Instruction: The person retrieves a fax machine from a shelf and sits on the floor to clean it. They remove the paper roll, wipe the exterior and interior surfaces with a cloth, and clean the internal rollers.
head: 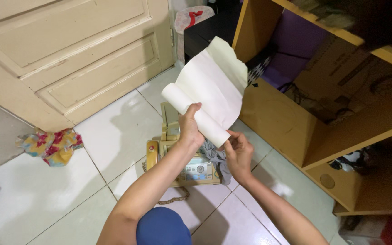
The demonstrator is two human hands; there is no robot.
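My left hand (189, 126) grips a roll of cream paper (195, 114) around its middle, holding it up over the floor. A loose sheet of the same paper (216, 77) unrolls upward from it and curls over at the top. The fingers of my right hand (237, 152) pinch the lower right end of the roll. Below both hands a yellowed fax machine (191, 168) with a handset and a coiled cord sits on the white tiled floor. A grey cloth (218, 156) lies on its right side.
A wooden shelf unit (296, 122) with boxes and cables stands to the right. A cream panelled door (73, 59) is at the upper left. A colourful rag (51, 145) lies on the tiles to the left. My blue-clad knee (162, 227) is at the bottom.
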